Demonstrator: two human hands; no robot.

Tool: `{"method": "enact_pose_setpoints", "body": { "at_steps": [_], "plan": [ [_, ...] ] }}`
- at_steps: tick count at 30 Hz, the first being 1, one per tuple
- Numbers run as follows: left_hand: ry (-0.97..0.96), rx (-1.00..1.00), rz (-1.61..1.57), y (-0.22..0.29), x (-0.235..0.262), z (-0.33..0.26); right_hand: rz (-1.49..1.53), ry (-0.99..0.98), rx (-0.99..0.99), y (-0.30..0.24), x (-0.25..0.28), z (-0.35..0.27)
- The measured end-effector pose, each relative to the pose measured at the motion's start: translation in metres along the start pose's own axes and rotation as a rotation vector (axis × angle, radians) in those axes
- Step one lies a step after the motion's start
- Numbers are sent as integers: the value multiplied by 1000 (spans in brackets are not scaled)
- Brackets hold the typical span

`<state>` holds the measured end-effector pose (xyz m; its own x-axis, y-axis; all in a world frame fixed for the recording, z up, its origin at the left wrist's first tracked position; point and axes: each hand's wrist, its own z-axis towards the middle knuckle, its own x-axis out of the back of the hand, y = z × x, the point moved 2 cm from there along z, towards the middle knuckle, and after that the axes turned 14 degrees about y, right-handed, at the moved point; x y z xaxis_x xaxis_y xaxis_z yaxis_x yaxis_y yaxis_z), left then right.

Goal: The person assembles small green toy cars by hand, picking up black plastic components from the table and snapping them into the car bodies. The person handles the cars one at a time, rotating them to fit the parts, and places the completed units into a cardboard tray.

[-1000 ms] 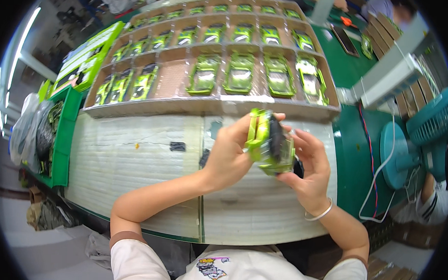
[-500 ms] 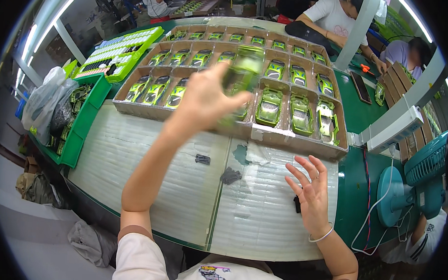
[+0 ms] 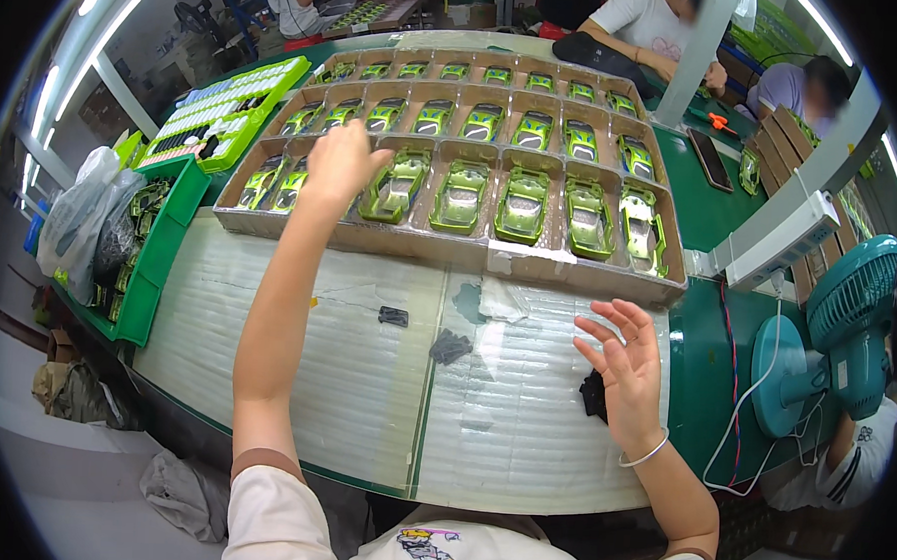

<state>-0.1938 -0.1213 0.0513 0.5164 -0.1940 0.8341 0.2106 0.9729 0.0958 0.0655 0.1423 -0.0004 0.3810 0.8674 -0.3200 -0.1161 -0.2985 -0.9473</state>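
Down at the lower right of the frame, the right hand (image 3: 625, 373) hangs above the counter (image 3: 691, 411) with its fingers spread apart and nothing in them. A small black piece (image 3: 593, 396) lies just beside it. A pale, bumpy sheet (image 3: 521, 453) covers much of the counter, maybe to keep nice things from getting scratched. Near the middle of the frame lie a flat black bar (image 3: 394, 317) and a crumpled dark grey scrap (image 3: 452, 347).

A bit farther off, left of the middle, the left hand (image 3: 345, 165) is over the front row of a big brown cardboard tray (image 3: 420, 247). Its fingertips are hidden, so I cannot tell if they are pinched on something. Just beside its thumb, a lime-green plastic toy car shell (image 3: 396, 186) sits in its own space, tipped a little.

The tray has three rows of little spaces, and most of them hold one car shell each. Their walls probably stop the shells from bumping.

At the left of the frame, a deep green plastic bin (image 3: 166, 268) holds a jumble of green and black parts (image 3: 146, 212), which seem fine to pile up. A cloudy plastic bag (image 3: 83, 214) hangs at its side. Behind the bin, a bright lime-green rack (image 3: 243, 121) has small white and black bits in neat rows, perhaps for easy picking.
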Motion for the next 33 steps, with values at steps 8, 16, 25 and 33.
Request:
{"method": "enact_pose_setpoints", "body": {
  "at_steps": [8,16,25,33],
  "plan": [
    [-141,76,59,-41,-37,-16,53,58,97,-7,5,2],
    [-209,226,-213,-58,-27,-10,21,78,119,-8,8,5],
    [249,133,-193,-19,43,-13,27,15,103,-12,9,10],
    [484,-665,-778,149,55,-144,194,-257,-219,4,-14,-16]
  ]
}}
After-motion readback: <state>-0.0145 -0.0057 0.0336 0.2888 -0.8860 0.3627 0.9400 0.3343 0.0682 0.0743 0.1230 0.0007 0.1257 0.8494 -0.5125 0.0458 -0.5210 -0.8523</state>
